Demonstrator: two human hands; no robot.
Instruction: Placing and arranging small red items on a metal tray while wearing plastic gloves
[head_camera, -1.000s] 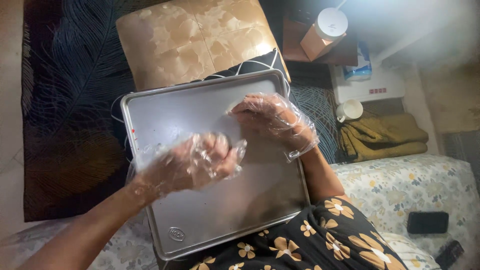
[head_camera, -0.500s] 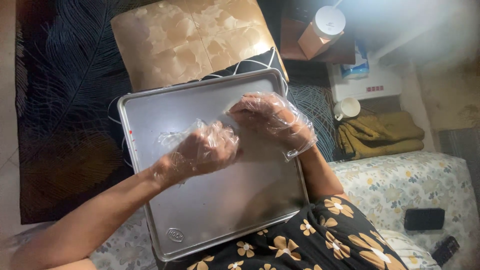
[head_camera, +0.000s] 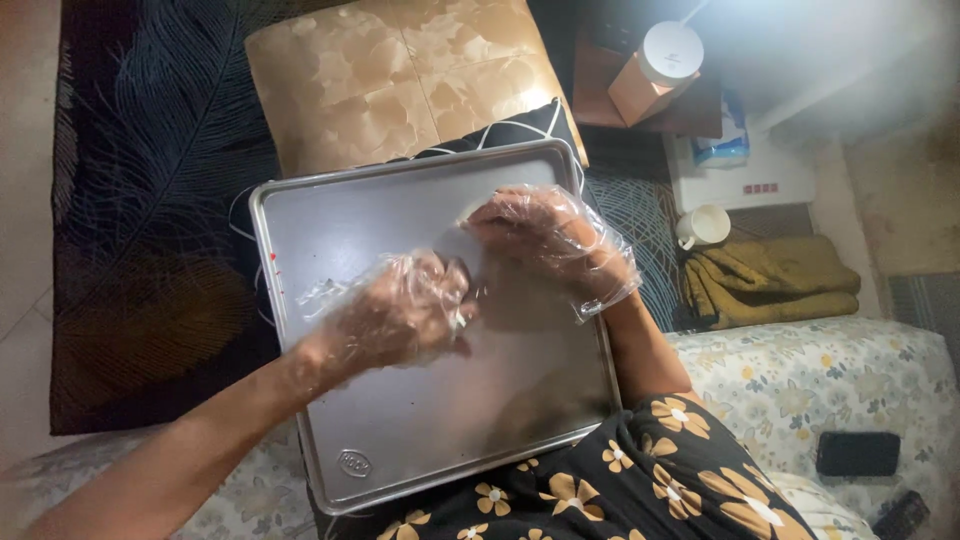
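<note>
A metal tray (head_camera: 400, 420) lies across the person's lap in the middle of the frame, with its long side running from upper left to lower right. Both hands wear thin clear plastic gloves. The left hand (head_camera: 400, 310) is over the centre of the tray, its fingers curled together into a loose fist. The right hand (head_camera: 545, 235) is just beside it, toward the upper right of the tray, with fingers bent and pressed together around something small and pale; I cannot tell what it is. Beyond the tray stands a tan marbled table (head_camera: 400, 70) on a dark feather-patterned rug (head_camera: 150, 200). At the right are a white mug (head_camera: 703, 226) and a folded olive cloth (head_camera: 780, 280).
</note>
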